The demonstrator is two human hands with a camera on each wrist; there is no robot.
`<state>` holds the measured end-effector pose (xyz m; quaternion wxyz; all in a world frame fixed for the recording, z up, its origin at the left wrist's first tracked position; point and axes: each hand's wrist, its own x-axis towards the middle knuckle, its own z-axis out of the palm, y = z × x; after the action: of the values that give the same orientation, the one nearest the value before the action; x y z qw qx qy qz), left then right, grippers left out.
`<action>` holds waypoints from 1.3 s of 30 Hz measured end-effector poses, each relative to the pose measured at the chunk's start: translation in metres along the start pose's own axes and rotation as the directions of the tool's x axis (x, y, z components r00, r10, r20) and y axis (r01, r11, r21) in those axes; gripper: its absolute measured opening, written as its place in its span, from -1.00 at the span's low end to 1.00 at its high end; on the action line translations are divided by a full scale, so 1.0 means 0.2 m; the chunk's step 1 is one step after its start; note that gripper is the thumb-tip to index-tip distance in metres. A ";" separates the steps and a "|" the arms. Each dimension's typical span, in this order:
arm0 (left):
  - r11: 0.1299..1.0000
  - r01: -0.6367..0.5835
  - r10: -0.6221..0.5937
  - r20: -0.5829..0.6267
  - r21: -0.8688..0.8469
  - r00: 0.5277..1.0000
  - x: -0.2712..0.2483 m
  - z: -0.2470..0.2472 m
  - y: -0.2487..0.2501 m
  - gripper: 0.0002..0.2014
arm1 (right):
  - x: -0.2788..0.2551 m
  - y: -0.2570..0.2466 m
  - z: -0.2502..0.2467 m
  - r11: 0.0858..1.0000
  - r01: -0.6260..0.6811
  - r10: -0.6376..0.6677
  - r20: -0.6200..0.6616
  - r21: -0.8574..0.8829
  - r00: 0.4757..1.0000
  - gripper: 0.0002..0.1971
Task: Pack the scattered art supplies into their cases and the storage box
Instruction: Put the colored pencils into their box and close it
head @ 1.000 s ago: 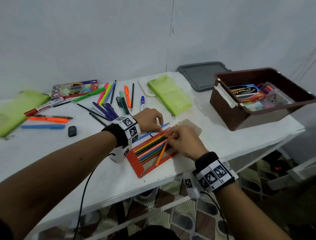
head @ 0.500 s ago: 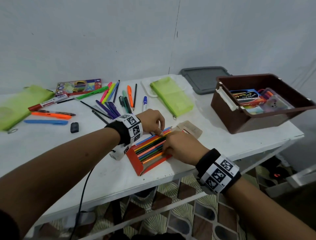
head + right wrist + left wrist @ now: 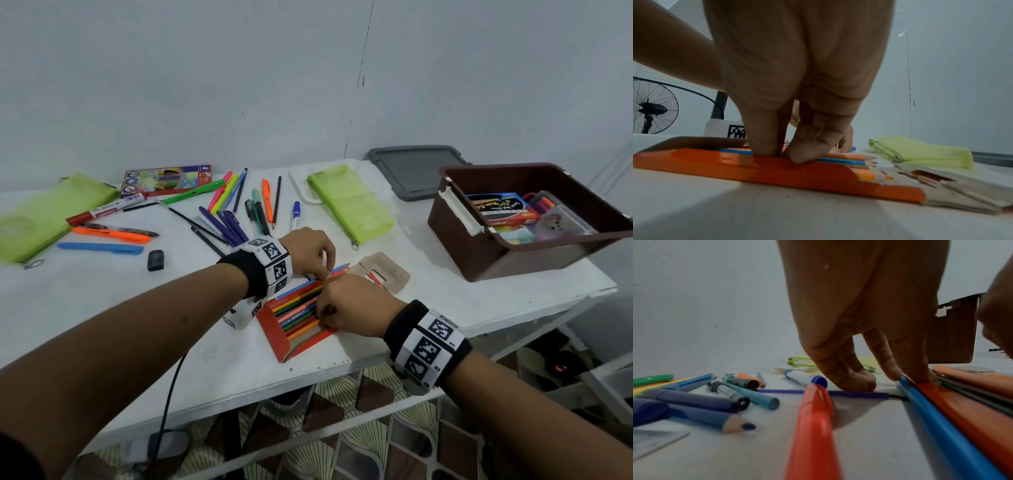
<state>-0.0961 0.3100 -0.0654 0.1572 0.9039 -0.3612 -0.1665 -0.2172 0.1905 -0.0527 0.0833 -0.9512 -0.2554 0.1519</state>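
An open red pencil case [image 3: 294, 346] lies near the table's front edge with a row of coloured pencils [image 3: 294, 311] inside. Its cardboard flap [image 3: 383, 274] is folded out to the right. My right hand [image 3: 346, 305] hovers low over the case, and its thumb and fingertips [image 3: 807, 154] press down on the pencils. My left hand [image 3: 325, 270] is at the case's far side. Its fingertips [image 3: 896, 376] press on a blue pencil [image 3: 937, 418] that lies along the case wall. Neither hand lifts anything.
Loose pens and markers [image 3: 233, 212] are scattered behind my left wrist, with an orange pen [image 3: 813, 426] close by. There are green pouches at centre [image 3: 352, 205] and far left [image 3: 44, 216]. The brown storage box [image 3: 513, 260] stands at the right, its grey lid [image 3: 414, 171] behind it.
A second ago my right hand held an orange pencil slanted over the case. It now lies in the row, and the hand's fingertips press on the pencils. My left hand stays at the far wall.
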 end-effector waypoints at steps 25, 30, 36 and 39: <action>1.000 0.020 -0.020 -0.044 -0.013 0.999 -0.03 -0.03 -0.05 -0.89 | 0.03 0.12 -0.11 0.998 -0.061 0.059 -0.046 -0.024 0.997 -0.79; 0.988 0.026 -0.059 -0.223 -0.152 0.973 -0.14 -0.15 -0.17 -0.88 | 0.12 0.15 -0.25 0.993 -0.103 0.110 -0.116 0.064 0.987 -0.80; 0.949 0.249 -0.295 -0.270 -0.192 0.916 -0.32 -0.28 -0.53 -0.90 | 0.37 0.12 -0.40 0.987 -0.107 0.123 -0.138 0.118 0.983 -0.78; 0.918 0.334 -0.386 -0.295 -0.212 0.874 -0.37 -0.32 -0.71 -0.89 | 0.57 0.10 -0.43 0.986 -0.119 0.135 -0.129 0.118 0.982 -0.78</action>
<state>-0.0347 0.4697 -0.0511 0.2514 0.9553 -0.1405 -0.0663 -0.0857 0.2254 -0.0036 0.1430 -0.9677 -0.1791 0.1052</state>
